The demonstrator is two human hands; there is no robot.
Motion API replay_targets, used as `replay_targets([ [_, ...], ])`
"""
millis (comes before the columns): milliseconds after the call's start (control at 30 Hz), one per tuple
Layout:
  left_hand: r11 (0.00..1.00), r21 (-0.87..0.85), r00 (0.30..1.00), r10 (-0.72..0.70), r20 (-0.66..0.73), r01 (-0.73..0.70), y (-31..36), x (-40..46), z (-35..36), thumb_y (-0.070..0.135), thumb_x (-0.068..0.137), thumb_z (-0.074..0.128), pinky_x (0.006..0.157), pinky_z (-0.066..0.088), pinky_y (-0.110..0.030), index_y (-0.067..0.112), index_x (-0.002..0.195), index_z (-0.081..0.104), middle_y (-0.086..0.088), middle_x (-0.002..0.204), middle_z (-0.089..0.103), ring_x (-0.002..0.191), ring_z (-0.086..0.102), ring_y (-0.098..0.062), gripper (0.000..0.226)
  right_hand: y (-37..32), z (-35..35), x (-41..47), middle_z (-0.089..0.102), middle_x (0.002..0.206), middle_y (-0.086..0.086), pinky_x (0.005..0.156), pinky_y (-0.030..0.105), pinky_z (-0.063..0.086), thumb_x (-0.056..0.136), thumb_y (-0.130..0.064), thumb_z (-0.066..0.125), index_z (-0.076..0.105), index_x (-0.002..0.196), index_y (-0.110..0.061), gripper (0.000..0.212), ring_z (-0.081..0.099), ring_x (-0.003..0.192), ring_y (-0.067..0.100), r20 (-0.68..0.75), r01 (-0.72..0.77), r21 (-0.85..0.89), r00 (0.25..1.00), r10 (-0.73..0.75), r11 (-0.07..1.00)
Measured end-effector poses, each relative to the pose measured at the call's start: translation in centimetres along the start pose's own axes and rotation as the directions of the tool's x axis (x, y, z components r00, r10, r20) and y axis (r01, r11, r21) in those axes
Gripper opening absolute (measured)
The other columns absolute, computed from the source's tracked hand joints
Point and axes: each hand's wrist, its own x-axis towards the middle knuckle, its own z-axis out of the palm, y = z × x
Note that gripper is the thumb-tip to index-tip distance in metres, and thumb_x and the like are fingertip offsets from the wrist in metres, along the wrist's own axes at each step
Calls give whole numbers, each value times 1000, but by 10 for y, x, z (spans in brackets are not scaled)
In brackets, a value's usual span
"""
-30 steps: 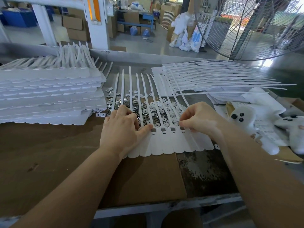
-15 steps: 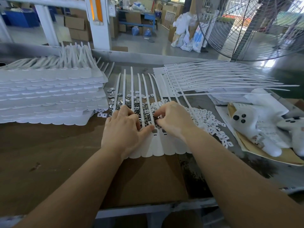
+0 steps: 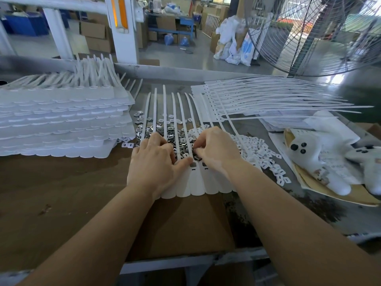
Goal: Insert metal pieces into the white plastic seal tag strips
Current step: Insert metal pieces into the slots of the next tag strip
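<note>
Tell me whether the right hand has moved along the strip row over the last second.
Yes. The right hand moved leftward along the seal tag strips, toward the left hand.

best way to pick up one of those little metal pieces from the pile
Probably pinch a loose metal piece at the pile's far left edge across its two opposite edges, coming from above with thumb and fingertip: it is thin, lies flat, and is clear of the strips.

1. I am finding no text, label, brand or number that I can read anywhere in this view.
2. I am seeing faint print on the white bags [image 3: 237,48] on the floor behind the bench, but it is staying too blurred for me to make out.
</note>
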Motion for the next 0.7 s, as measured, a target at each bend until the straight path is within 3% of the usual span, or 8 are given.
replay_targets([
  [333,1000,6,1000,-6,-7,6,0,1,1,73,73,34,96,31,-36,28,69,52,9,101,36,107,42,-16,49,11,-8,-5,67,95,3,81,34,51,90,-7,56,64,95,-12,11,62,86,18,-128,66,148,991,-47,987],
  [433,1000,8,1000,-4,4,4,0,1,1,73,74,36,97,31,-36,27,70,52,7,106,39,108,42,-17,48,20,-17,-6,70,99,4,85,26,52,89,-4,57,71,97,-11,17,65,90,15,-121,51,213,992,-25,976],
  [533,1000,-3,1000,-2,11,2,0,0,0,73,73,35,98,31,-37,27,70,53,7,105,38,108,42,-17,50,31,-27,-9,71,95,0,76,12,48,86,-5,62,73,96,-11,15,65,84,8,-103,26,270,995,2,963],
  [700,1000,-4,1000,-1,12,1,0,0,-1,73,72,34,97,32,-36,27,69,53,10,100,33,107,42,-16,50,49,-37,-14,68,88,-5,69,9,48,83,-7,65,72,94,-13,13,61,77,-2,-133,-9,303,990,52,953],
])
